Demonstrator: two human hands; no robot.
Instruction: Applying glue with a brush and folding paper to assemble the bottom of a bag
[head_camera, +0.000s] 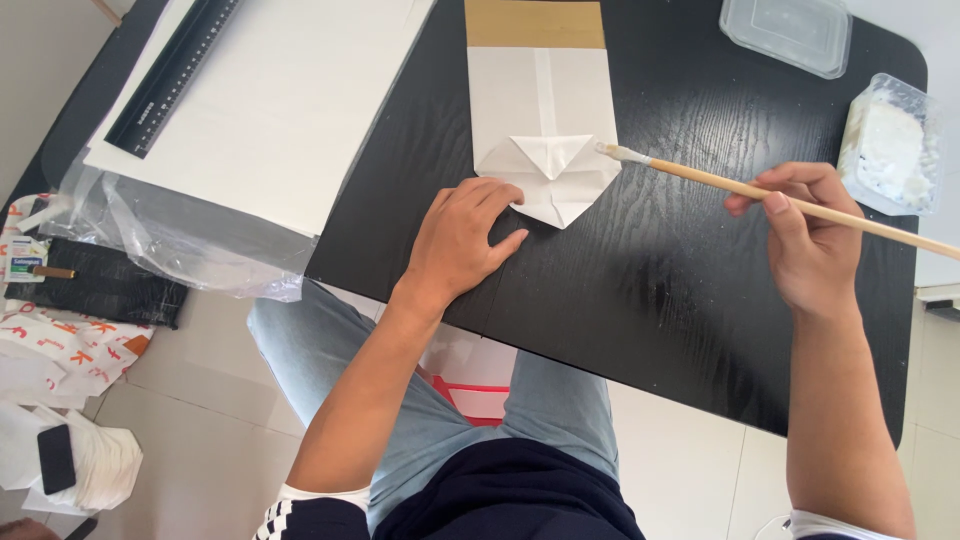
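Two hands (462, 240) (805, 235), brush (760, 190), perhaps glue-tipped

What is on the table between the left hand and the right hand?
In the head view, only bare black table lies between the left hand and the right hand; the brush passes above, toward the folded paper.

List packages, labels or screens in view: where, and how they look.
Small box: floor far left, white and green, printed label.
Printed wrapping: floor lower left, white with orange letters.
Phone: lower left on white stack, dark screen.
Clear tub: table right, white paste inside.
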